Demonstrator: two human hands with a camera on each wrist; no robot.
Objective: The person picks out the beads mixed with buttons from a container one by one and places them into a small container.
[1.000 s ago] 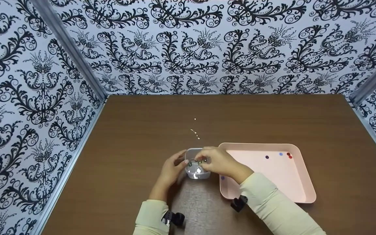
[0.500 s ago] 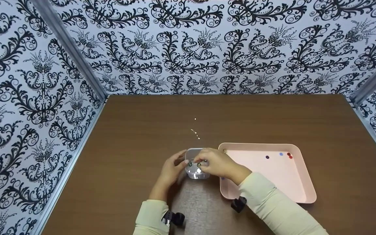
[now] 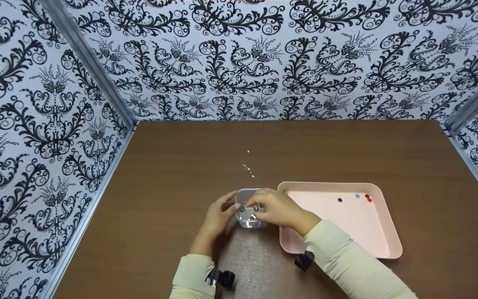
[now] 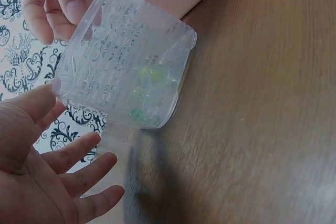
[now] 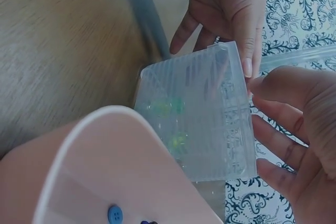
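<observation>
Head view: a bead (image 3: 256, 207) has been shifted, handling seemingly unfinished, left hand (image 3: 217, 216) loose-fingered, any grasp by right hand (image 3: 279, 209) unclear.

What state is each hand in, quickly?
Left hand: open, touching the clear container.
Right hand: at the container's mouth; cannot tell whether it's holding anything.

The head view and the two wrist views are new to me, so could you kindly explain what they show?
There is no machine here: a person works bare-handed. One camera sits on the head, looking forward and down; one sits on each wrist. On the wooden table stand a clear container with small greenish pieces inside and a pink tray with a blue button and other round pieces. The left hand touches the container; the right hand reaches over it, but whether its fingers hold anything is unclear.
</observation>
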